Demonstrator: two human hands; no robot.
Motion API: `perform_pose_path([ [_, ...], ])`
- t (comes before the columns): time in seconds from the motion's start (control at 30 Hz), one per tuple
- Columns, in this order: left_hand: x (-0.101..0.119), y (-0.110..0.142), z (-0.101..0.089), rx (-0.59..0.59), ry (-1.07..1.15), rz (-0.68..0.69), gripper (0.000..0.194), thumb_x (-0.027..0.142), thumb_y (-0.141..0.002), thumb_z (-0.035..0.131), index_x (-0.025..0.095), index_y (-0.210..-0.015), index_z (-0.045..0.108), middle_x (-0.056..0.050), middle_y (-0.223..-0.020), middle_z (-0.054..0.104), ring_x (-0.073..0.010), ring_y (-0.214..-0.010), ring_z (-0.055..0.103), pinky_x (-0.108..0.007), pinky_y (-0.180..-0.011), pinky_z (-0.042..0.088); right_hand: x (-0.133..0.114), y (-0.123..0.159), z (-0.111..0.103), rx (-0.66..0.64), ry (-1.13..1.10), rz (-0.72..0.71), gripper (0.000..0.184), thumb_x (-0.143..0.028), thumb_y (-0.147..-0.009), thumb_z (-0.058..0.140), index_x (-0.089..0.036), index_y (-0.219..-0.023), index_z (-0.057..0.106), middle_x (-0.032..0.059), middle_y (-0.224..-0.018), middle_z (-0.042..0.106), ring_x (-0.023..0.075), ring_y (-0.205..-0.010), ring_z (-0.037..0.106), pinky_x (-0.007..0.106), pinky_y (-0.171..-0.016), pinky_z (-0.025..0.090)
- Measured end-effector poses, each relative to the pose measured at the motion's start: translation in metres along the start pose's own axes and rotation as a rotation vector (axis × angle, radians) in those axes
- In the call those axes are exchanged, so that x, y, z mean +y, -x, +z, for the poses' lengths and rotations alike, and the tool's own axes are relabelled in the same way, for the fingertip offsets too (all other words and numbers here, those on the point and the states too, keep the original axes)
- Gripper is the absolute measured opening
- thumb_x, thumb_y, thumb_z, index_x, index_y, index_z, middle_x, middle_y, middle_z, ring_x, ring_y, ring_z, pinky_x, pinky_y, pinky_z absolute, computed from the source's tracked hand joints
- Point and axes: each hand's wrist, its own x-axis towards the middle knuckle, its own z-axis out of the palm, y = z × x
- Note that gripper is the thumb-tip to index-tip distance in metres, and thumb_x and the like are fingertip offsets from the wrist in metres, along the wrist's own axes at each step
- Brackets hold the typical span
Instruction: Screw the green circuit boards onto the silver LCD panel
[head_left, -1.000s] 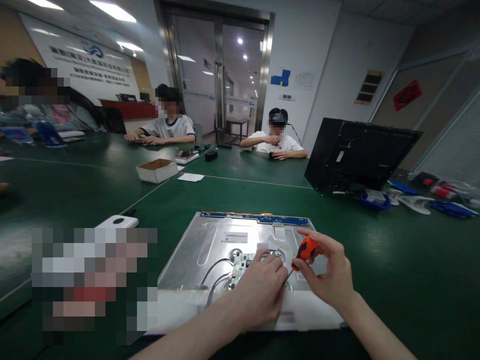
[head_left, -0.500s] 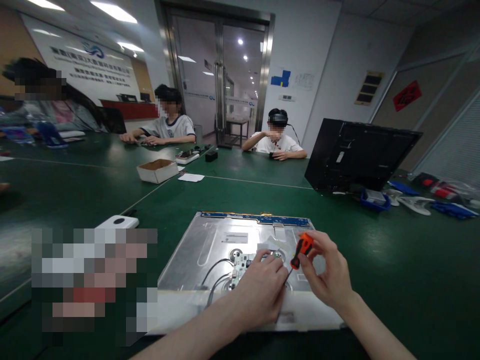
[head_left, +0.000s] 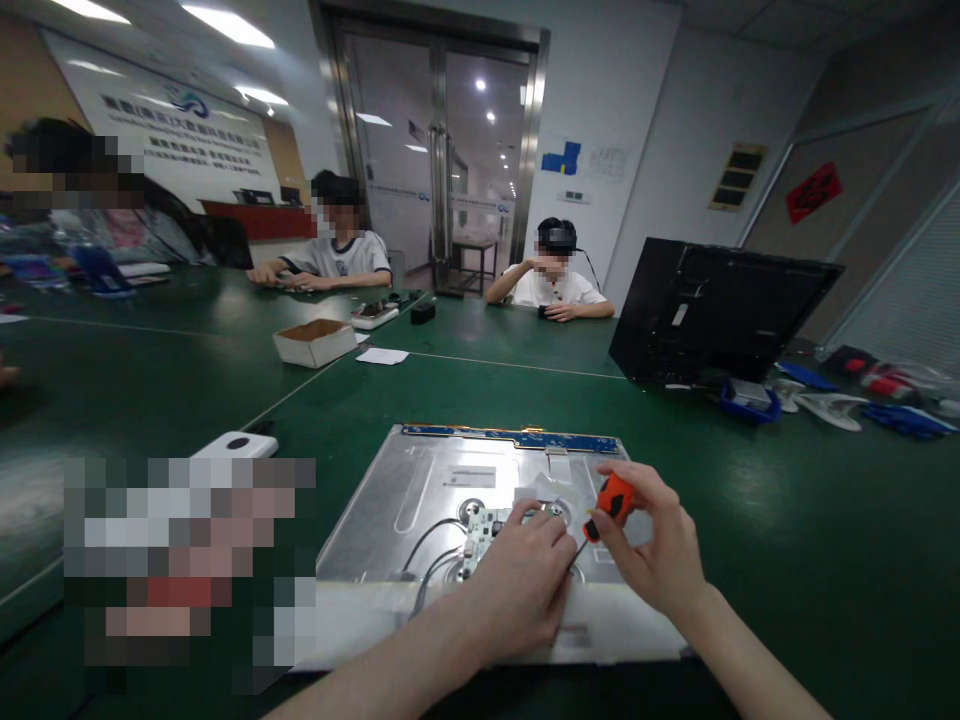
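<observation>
Right hand (head_left: 660, 545): we're gripping the orange-black screwdriver (head_left: 615, 497) | left hand (head_left: 525, 570): we're resting it over the circuit board (head_left: 486, 522), grasp unclear | metal panel (head_left: 435, 475): lying beneath

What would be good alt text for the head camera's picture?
A person's right hand holds an orange-and-black screwdriver over a metal panel, while the left hand partly covers a pale circuit board. Beyond, other people sit around the green table.
</observation>
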Motion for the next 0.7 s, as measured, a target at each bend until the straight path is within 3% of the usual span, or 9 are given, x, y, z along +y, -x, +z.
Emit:
perform_pose_path([
  [0.3,-0.0018,-0.0003,0.0028,0.022,0.005,0.003,0.006,0.018,-0.084,0.055,0.017,-0.089,0.059,-0.007,-0.093,0.066,-0.0239,-0.092,0.061,-0.045,-0.108,0.032,-0.0041,-0.004,-0.0037,-0.059,0.021,-0.028,0.044,-0.012,-0.095,0.049,-0.02,-0.138,0.043,0.01,-0.109,0.067,0.0122,-0.065,0.062,0.023,-0.052,0.055],
  [0.5,-0.002,0.0004,0.0024,0.009,0.021,0.003,0.009,0.018,-0.083,0.057,0.018,-0.092,0.06,-0.006,-0.097,0.066,-0.0244,-0.095,0.061,-0.045,-0.108,0.032,-0.0006,0.0019,-0.0006,0.03,-0.018,-0.022,0.05,-0.016,-0.088,0.066,-0.023,-0.131,0.04,0.01,-0.113,0.067,0.0149,-0.07,0.068,0.026,-0.054,0.058],
  [0.7,-0.0019,0.0007,0.0034,0.035,0.02,0.009,0.007,0.017,-0.084,0.056,0.017,-0.09,0.06,-0.006,-0.095,0.066,-0.0232,-0.093,0.061,-0.044,-0.109,0.031,0.001,0.003,0.0019,0.041,-0.004,0.008,0.047,-0.015,-0.09,0.062,-0.022,-0.131,0.04,0.0108,-0.112,0.066,0.016,-0.073,0.067,0.03,-0.059,0.059],
])
